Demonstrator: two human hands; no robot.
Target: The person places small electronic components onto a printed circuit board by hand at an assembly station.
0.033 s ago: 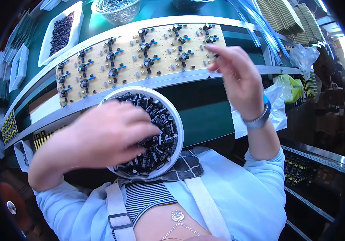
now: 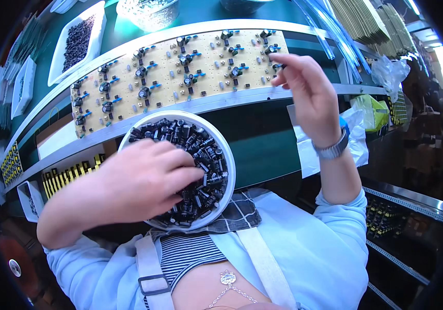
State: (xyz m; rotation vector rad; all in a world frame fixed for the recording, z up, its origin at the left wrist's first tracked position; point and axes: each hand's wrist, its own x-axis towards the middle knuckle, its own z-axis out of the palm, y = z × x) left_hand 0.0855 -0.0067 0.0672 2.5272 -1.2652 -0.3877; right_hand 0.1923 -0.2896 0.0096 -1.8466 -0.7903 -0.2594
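Note:
A round white tub [image 2: 230,155] full of black cylindrical capacitors [image 2: 212,155] rests at my lap. Over its left half lies my left hand [image 2: 152,175], palm down, fingers loosely bent and apart, with their tips among the capacitors. Beyond the tub stretches a tan circuit board panel [image 2: 167,82] carrying rows of dark capacitors, blue parts and small grey parts. My right hand [image 2: 309,95], with a watch at its wrist, is at the panel's right end. A small dark part, seemingly a capacitor, shows between its thumb and forefinger, partly hidden.
Metal rails [image 2: 201,106] border the panel in front and behind. A white tray [image 2: 56,70] of small black parts stands at the far left, and a clear bowl [image 2: 149,15] behind the panel. Plastic bags [image 2: 386,72] and clear tubes [image 2: 330,36] lie to the right.
My right hand has shifted slightly right and away from me, the small dark part moving with it. My left hand has moved a little toward me over the tub, uncovering more capacitors.

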